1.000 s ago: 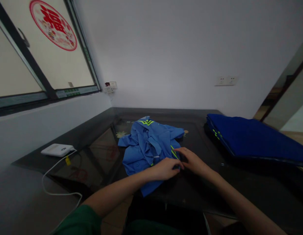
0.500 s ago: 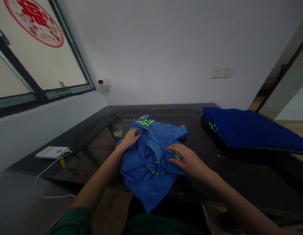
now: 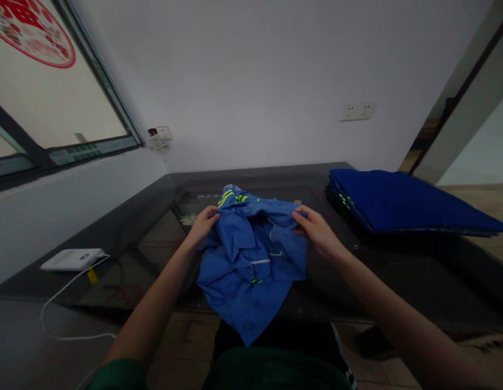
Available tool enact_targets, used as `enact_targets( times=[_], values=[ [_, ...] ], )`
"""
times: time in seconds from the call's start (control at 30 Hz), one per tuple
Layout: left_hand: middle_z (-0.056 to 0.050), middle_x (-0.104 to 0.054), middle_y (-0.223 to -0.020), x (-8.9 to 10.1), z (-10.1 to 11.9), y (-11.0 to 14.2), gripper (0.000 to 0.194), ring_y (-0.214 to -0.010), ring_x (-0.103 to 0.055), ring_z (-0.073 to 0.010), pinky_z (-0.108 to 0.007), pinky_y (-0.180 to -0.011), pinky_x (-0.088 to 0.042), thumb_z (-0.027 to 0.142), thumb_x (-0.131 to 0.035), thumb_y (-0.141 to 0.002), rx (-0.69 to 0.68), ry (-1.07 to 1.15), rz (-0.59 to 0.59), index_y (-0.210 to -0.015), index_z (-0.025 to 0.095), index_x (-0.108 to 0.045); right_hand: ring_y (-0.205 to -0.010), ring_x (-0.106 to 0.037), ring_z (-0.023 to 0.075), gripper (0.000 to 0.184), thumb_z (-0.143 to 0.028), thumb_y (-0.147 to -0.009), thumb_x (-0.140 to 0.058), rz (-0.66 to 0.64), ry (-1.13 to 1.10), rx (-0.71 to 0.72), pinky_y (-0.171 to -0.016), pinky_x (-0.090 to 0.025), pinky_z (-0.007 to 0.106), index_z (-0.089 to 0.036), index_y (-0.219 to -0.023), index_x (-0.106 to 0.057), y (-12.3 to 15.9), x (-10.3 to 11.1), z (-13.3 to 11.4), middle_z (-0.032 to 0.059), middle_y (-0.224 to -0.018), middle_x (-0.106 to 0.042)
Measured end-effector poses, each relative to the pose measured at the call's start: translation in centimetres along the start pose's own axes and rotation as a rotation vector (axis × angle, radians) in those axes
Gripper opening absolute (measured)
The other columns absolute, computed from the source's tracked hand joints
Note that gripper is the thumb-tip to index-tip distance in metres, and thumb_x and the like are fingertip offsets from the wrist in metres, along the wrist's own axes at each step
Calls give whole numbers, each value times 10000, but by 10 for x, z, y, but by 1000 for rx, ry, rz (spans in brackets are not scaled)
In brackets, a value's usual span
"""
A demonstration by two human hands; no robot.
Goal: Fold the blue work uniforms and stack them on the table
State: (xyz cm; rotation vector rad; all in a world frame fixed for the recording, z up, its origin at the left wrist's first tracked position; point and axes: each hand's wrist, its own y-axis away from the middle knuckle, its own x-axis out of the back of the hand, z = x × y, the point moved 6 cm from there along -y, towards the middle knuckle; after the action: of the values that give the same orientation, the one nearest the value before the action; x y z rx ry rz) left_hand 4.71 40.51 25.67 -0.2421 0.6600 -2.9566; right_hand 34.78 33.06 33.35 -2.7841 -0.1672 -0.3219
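Observation:
A crumpled blue work shirt (image 3: 251, 254) with yellow-green stripes and thin pale piping lies on the dark table, its lower corner hanging over the front edge. My left hand (image 3: 205, 223) pinches the cloth at its upper left, beside the bright stripes. At the upper right, my right hand (image 3: 314, 230) grips another part of the shirt between thumb and fingers. Between the hands the fabric is slightly raised and spread. Folds hide how the sleeves and collar lie.
A dark, glossy table (image 3: 381, 276) stands against the wall. On its right lies a folded stack of darker blue cloth (image 3: 410, 200). A white power bank (image 3: 72, 260) with a cable (image 3: 58, 303) sits at the left edge. Wall sockets (image 3: 357, 111) are behind.
Both hands moved from near the shirt's front right and surface to its upper sides and took hold of it. The cloth between them is now lifted and spread. The view shifted rightward.

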Motion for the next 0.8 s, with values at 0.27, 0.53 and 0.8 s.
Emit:
enact_targets(
  times=[0.27,0.53,0.8],
  values=[
    [2,-657,-793,23,50,46,374,-610,-604,-113,-208,-580,-508,164,-672,-728,197,681,-139,-1092,187,-588,-521,-477,69,322,-402,-654,-789,184,-330,139,-507,-430,178,-204,-724,-544,0,51,-47,-58,-608,-524],
    [-51,-706,-955,32,31,56,307,-825,-652,-217,-278,-703,-534,380,-696,-713,205,190,-325,-958,195,-696,-584,-557,89,300,-332,-663,-756,77,-281,-6,-561,-469,202,-201,-885,-602,-20,35,-23,-31,-718,-619],
    [-112,-687,-1018,58,24,63,508,-933,-636,-252,-360,-827,-506,575,-525,-755,-27,-397,-56,-1008,155,-658,-941,-613,237,237,-130,-689,-620,87,737,218,-863,-492,419,-191,-913,-667,-26,49,14,83,-996,-657]
  ],
)
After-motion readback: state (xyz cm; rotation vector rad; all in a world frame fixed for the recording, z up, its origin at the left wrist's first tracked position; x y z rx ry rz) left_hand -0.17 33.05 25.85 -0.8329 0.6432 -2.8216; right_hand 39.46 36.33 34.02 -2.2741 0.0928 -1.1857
